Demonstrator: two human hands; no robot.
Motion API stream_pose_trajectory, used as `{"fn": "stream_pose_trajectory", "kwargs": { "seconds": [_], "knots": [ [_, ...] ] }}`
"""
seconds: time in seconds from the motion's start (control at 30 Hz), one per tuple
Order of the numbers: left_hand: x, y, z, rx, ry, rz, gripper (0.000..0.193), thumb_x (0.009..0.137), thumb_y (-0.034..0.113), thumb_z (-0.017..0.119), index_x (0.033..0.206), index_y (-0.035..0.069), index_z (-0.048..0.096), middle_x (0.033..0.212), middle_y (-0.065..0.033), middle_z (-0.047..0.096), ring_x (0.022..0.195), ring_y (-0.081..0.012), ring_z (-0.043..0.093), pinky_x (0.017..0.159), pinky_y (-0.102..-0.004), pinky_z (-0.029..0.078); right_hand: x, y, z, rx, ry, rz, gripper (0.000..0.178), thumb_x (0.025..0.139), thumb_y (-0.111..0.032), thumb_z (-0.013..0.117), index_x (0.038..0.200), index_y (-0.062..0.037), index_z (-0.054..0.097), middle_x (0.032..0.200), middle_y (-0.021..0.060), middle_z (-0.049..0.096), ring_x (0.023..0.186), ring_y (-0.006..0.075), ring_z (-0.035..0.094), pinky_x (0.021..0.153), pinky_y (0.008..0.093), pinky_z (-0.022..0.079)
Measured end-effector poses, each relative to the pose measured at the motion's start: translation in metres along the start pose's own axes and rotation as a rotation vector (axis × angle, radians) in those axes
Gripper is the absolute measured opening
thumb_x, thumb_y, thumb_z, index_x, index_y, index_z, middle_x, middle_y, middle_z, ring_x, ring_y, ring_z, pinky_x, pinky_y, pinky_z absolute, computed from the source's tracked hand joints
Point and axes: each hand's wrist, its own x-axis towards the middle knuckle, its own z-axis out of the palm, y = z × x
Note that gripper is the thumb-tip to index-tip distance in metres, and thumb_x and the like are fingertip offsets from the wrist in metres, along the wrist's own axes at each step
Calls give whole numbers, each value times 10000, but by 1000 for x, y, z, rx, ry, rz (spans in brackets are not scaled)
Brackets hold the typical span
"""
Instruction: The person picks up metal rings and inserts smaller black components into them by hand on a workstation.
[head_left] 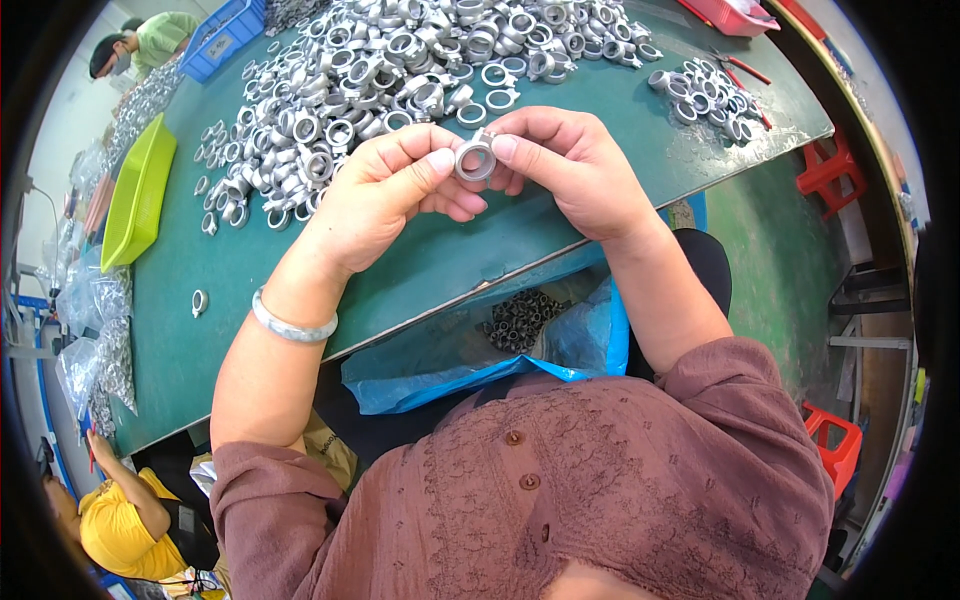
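A grey metal ring with a small lug is held up over the near part of the green table. My left hand pinches its left side between thumb and fingers. On the opposite side, the thumb and fingers of my right hand grip the ring near its lug. Just beyond both hands lies a large pile of similar rings. A smaller heap of rings sits to the right, beside red-handled pliers. One loose ring rests by itself at the left.
A blue bag at my lap, below the table edge, contains small dark parts. A lime-green tray and blue bin stand left; a pink basin far right. Red stools stand right. Co-workers in yellow and green sit left.
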Motion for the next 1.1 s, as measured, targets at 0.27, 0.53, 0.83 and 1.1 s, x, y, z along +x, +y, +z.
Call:
{"fn": "stream_pose_trajectory", "kwargs": {
  "seconds": [0.27, 0.53, 0.83, 1.1],
  "knots": [
    [0, 0, 5, -65, -38, -70, 203, 929, 130, 455, 1060, -12, 518, 955, -138, 626, 818, -205, 650, 731, -304, 538, 0, -2, -2, 11, 38, 33, 145, 858, -138, 577, 879, 0, 611, 730, 11, 591, 628, 67, 522, 583, 202, 438],
    [-2, 2, 10, -91, -19, -110, 215, 926, 136, 466, 1062, -24, 513, 956, -138, 626, 826, -199, 651, 742, -299, 540, 1, -3, -1, 17, 33, 44, 143, 860, -137, 573, 877, 0, 611, 727, 7, 591, 619, 59, 513, 567, 193, 426],
    [-2, 2, 9, -123, -1, -135, 220, 924, 129, 468, 1074, -26, 513, 964, -150, 627, 831, -202, 651, 742, -294, 542, 1, -3, -3, 40, 25, 55, 187, 890, -164, 531, 933, -4, 619, 750, 12, 609, 626, 63, 533, 561, 195, 429],
    [-2, 1, 9, -122, 15, -122, 212, 921, 110, 468, 1076, -28, 512, 970, -160, 623, 832, -198, 649, 728, -283, 546, -1, -8, -6, -3, -38, 57, 175, 866, -139, 564, 960, -3, 624, 780, 15, 619, 648, 61, 531, 585, 190, 433]
  ]
}}
